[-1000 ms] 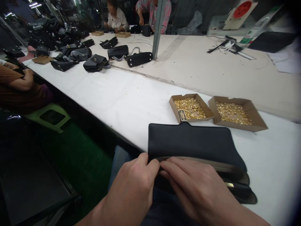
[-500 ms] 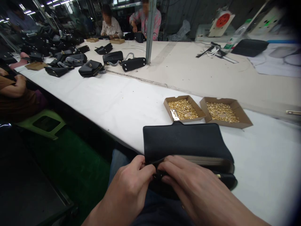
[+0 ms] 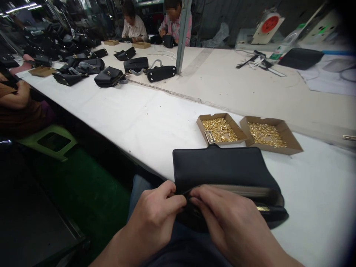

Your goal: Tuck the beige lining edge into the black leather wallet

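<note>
A black leather handbag point(image 3: 222, 167) lies on the white table in front of me, with its flap spread away from me and its tan-lined opening facing me. My left hand point(image 3: 151, 220) pinches the near edge of the bag at the opening. My right hand point(image 3: 229, 218) grips the same edge just to the right, its fingertips close to my left hand. A gold clasp plate point(image 3: 210, 136) sits on the flap's far tab and overlaps a cardboard tray of gold studs point(image 3: 219, 129). A second tray of gold studs point(image 3: 265, 135) stands to its right.
The white-covered table point(image 3: 111, 111) runs away to the far left, with several black bags point(image 3: 109, 77) on it. A metal post point(image 3: 181, 37) stands beyond them. Co-workers point(image 3: 155, 26) sit at the far end, and a person's brown sleeve point(image 3: 16, 96) shows at left. A green stool point(image 3: 50, 141) stands below the table edge.
The whole view has shifted slightly as my head moved. Both hands stay at the bag's opening, and the bag and trays have not visibly moved on the table.
</note>
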Demonstrator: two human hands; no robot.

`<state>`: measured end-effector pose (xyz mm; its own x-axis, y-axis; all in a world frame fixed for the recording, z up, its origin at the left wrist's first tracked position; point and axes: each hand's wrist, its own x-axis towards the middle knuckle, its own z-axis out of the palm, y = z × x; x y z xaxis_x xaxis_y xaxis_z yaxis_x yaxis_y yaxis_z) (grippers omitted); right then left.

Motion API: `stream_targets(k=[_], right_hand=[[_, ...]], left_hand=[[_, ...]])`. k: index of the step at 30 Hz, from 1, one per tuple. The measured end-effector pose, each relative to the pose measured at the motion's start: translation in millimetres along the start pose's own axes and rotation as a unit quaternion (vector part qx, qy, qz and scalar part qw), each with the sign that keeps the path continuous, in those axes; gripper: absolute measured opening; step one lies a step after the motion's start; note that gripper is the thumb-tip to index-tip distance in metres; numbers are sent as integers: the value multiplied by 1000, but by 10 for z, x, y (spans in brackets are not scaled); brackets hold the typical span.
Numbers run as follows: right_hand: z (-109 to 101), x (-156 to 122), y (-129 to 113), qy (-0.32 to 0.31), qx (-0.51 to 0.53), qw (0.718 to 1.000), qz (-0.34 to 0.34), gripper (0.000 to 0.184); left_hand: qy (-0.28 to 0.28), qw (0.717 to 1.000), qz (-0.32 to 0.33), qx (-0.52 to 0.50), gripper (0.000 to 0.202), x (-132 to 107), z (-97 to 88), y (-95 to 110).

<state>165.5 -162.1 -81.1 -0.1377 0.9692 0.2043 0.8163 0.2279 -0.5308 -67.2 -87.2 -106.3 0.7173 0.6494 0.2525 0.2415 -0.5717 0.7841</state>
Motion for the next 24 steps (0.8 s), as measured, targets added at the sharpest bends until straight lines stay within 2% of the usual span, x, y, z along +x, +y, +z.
stream_targets(k=[7, 14, 20, 24], right_hand=[[100, -86, -14, 52, -47, 997, -17, 32], [94, -146, -86, 107, -63, 991, -58, 24], [108, -142, -109, 97, -13, 991, -96, 35], [67, -163, -127, 90, -24, 989, -116, 40]], left_hand=[[26, 998, 35, -55, 26, -7, 72, -148], [35, 994, 100, -8, 29, -78, 109, -222], [64, 990, 122, -10, 32, -123, 145, -251], [71, 989, 133, -7, 31, -105, 139, -255]])
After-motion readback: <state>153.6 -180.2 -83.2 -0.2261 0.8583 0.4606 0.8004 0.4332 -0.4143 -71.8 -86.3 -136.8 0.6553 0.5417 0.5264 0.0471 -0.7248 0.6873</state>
